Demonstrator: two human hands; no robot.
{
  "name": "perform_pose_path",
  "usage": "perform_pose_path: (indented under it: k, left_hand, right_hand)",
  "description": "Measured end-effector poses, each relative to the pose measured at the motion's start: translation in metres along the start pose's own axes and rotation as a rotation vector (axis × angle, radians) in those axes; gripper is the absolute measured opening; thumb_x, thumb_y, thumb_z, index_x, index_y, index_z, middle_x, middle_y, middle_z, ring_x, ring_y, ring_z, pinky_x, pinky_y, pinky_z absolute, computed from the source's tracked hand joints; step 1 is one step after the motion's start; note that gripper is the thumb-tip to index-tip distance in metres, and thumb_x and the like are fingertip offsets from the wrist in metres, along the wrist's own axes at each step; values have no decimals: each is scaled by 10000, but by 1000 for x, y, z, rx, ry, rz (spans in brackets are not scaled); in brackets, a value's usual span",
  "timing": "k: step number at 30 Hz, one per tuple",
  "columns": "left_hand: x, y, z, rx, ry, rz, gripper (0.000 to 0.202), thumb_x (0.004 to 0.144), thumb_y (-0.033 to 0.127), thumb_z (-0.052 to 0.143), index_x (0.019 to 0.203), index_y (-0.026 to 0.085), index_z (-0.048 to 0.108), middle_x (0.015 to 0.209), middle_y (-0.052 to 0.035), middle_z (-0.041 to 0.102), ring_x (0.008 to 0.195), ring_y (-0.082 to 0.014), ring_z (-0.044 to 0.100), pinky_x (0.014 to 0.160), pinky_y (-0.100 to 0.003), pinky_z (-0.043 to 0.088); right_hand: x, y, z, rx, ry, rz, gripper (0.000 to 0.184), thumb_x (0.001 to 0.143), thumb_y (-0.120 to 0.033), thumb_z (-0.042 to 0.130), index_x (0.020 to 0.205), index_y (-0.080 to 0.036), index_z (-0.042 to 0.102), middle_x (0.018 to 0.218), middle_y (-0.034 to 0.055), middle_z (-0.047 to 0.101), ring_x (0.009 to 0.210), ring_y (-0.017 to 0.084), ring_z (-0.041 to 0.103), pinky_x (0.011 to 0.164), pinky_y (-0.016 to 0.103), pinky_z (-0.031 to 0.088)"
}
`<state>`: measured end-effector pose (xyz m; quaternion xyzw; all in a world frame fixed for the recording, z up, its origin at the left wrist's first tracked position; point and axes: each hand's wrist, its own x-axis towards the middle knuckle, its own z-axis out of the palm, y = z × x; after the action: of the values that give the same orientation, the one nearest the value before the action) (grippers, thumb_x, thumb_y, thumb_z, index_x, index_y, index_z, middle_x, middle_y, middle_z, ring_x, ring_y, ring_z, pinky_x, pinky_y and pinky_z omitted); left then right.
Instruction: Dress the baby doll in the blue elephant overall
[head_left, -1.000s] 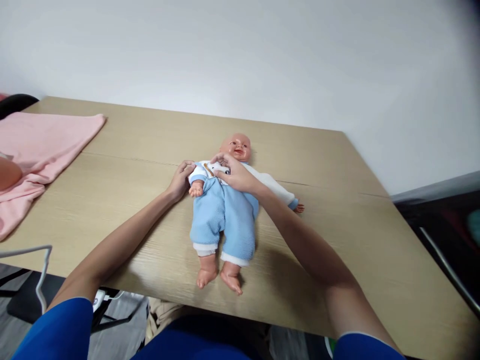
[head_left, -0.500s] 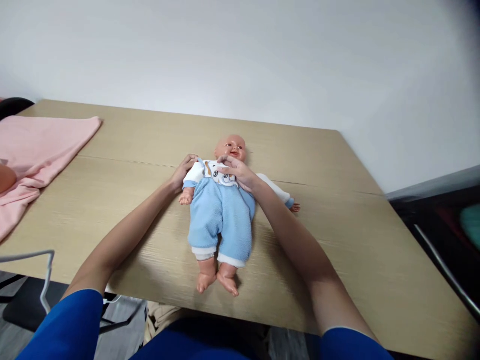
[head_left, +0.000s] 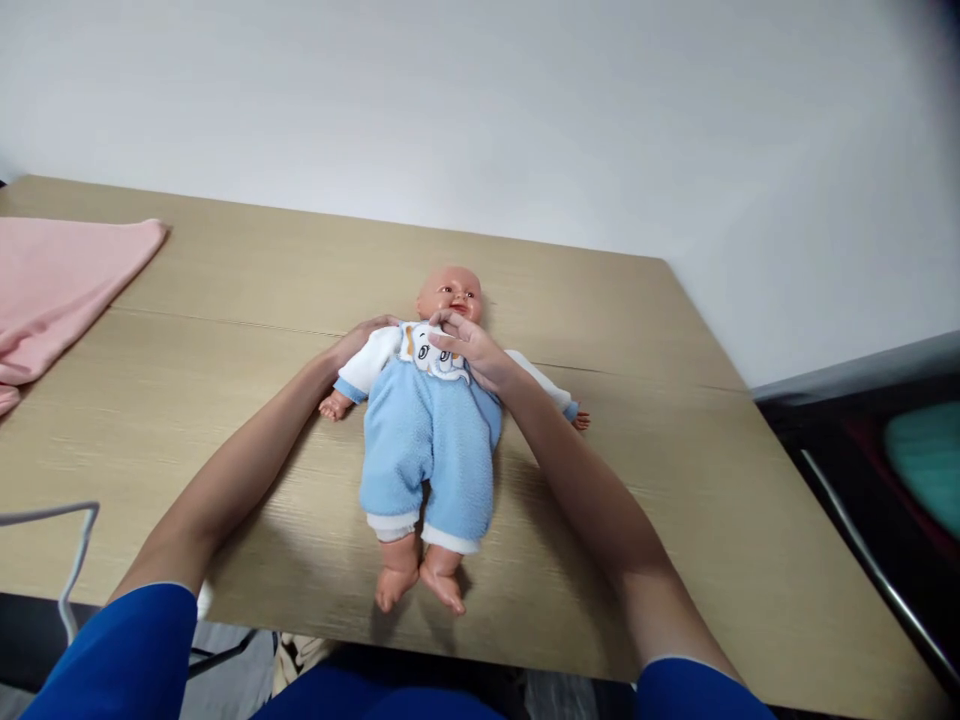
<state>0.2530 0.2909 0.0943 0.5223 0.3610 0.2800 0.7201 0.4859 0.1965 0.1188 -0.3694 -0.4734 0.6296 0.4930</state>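
A baby doll (head_left: 431, 425) in a light-blue and white fleece outfit lies on its back on the table, feet toward me. The outfit's bib carries an animal face. My left hand (head_left: 363, 338) is at the doll's shoulder, behind the white sleeve; its fingers look stretched out, though the sleeve hides part of them. Over the doll's chest, just below the chin, is my right hand (head_left: 474, 350). Its thumb and fingers are bent and apart, touching the outfit near the collar. Both doll arms point outward.
A pink cloth (head_left: 71, 275) lies on the table (head_left: 247, 265) at the left. Behind the table rises a pale wall (head_left: 465, 120). A white metal frame (head_left: 79, 560) stands at the lower left, and a dark object with a metal bar (head_left: 862, 545) is at the right edge.
The doll's arm beside my left hand has swung outward, and that hand has slid behind the sleeve. My right hand stays on the chest. The whole view has shifted slightly.
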Motion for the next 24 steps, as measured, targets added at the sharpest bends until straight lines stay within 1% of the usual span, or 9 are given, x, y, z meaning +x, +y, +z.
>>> perform_pose_path:
  k: [5, 9, 13, 15, 18, 19, 21, 23, 24]
  left_hand:
    - [-5, 3, 2, 53, 42, -10, 346, 859, 488, 875, 843, 206, 677, 814, -60, 732, 856, -276, 689, 880, -441, 593]
    - [-15, 12, 2, 152, 48, 63, 336, 819, 432, 869, 1003, 207, 701, 1040, -68, 741, 951, -240, 667, 892, -364, 574]
    - [-28, 27, -10, 443, 1, 157, 480, 934, 614, 806, 1142, 223, 621, 1199, -83, 665, 1071, -252, 639, 951, -365, 560]
    - [-30, 30, -18, 597, -59, 167, 586, 901, 676, 853, 1168, 238, 571, 1225, -83, 649, 1097, -267, 637, 966, -383, 560]
    - [-28, 30, -30, 757, -165, 167, 706, 838, 707, 897, 1249, 238, 566, 1273, -103, 679, 1136, -298, 666, 985, -417, 575]
    - [-27, 29, -33, 776, -189, 175, 724, 847, 722, 876, 1294, 234, 584, 1316, -119, 697, 1181, -317, 678, 1020, -436, 579]
    - [-25, 30, -35, 813, -257, 192, 754, 888, 724, 826, 1420, 229, 625, 1475, -149, 709, 1341, -356, 673, 1151, -467, 551]
    - [-27, 33, -35, 852, -348, 201, 754, 945, 687, 786, 1539, 248, 634, 1638, -141, 672, 1496, -368, 620, 1284, -469, 471]
    - [-28, 34, -35, 856, -378, 207, 750, 961, 662, 783, 1574, 258, 630, 1672, -134, 663, 1527, -363, 606, 1313, -463, 445]
  right_hand:
    - [-2, 2, 0, 6, 27, -5, 551, 749, -484, 1076, 1079, -279, 684, 1093, -17, 757, 994, 175, 732, 879, 276, 655]
    - [-4, 0, 0, -12, 37, -15, 536, 752, -496, 1068, 1059, -276, 686, 1042, -25, 725, 946, 165, 710, 835, 265, 635]
    - [-8, -5, 3, -63, 78, -30, 544, 758, -540, 1042, 1053, -279, 667, 1050, -18, 733, 974, 183, 721, 887, 300, 627]
    - [-11, -9, 4, -183, 122, -58, 507, 802, -558, 992, 1074, -278, 668, 1110, 11, 757, 1037, 213, 736, 944, 348, 622]
    - [-20, -19, 0, -542, 216, -196, 370, 887, -493, 894, 1091, -267, 684, 1178, 54, 776, 1092, 254, 737, 1025, 424, 589]
    - [-22, -23, -3, -676, 246, -249, 311, 910, -453, 860, 1091, -263, 693, 1163, 58, 778, 1078, 261, 732, 1038, 442, 577]
    - [-26, -30, -12, -880, 283, -313, 217, 945, -385, 801, 1097, -258, 714, 1101, 58, 776, 1035, 269, 720, 1033, 462, 562]
    - [-27, -33, -20, -978, 295, -342, 151, 964, -343, 763, 1081, -257, 723, 1078, 61, 776, 1028, 279, 713, 1024, 473, 556]
    - [-25, -33, -23, -997, 298, -356, 124, 967, -329, 754, 1065, -260, 722, 1086, 66, 776, 1042, 286, 711, 1030, 480, 554]
